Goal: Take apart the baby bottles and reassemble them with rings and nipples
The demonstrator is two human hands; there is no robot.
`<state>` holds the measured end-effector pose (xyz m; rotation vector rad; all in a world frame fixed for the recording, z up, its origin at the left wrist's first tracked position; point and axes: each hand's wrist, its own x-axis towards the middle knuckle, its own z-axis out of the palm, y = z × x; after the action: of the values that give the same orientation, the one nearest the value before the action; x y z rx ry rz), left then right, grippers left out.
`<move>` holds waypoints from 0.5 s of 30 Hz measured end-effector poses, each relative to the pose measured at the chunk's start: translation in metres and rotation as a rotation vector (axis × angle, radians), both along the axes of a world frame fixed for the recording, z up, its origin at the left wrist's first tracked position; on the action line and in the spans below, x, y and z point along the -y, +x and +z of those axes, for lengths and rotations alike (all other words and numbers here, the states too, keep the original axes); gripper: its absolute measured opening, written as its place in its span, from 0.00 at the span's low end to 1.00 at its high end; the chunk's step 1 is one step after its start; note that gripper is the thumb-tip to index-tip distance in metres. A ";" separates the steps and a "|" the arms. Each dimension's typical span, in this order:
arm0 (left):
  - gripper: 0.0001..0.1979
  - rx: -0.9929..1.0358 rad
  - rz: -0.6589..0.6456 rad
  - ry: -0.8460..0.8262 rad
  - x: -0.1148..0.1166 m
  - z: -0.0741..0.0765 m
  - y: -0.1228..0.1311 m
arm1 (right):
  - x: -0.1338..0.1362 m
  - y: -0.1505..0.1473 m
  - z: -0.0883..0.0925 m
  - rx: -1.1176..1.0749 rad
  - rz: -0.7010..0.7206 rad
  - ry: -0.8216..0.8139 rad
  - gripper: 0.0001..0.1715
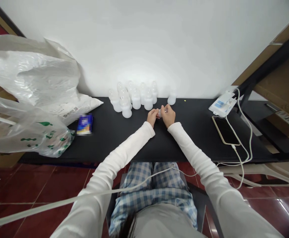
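My left hand [152,117] and my right hand [168,116] meet over the black table, in front of the bottles. Both have their fingers closed on a small whitish, partly clear piece [160,113] between them; its kind is too small to make out. Just beyond, to the left, stands a group of several small white bottles [135,101] with clear domed tops. A single white bottle [171,99] stands apart, behind my right hand, near the wall.
Left on the table [104,138] lie a large white plastic bag [35,72], a clear printed bag [47,135] and a blue packet [84,124]. At right are a phone [225,130], a white power strip [222,103] and loose cables. A white cable [84,196] crosses my lap.
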<state>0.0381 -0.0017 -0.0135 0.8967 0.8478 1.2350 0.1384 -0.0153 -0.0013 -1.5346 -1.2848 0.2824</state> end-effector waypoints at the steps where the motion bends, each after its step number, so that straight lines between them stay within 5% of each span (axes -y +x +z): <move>1: 0.20 0.011 -0.005 -0.017 -0.002 0.000 -0.001 | 0.001 -0.001 0.001 0.004 0.024 0.021 0.20; 15: 0.09 0.032 -0.425 -0.258 -0.029 0.009 -0.034 | 0.009 0.011 0.027 -0.167 0.545 0.049 0.11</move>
<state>0.0043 0.0276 -0.0047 0.7936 0.7247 0.7499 0.1490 -0.0242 0.0261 -1.0697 -1.5431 0.7049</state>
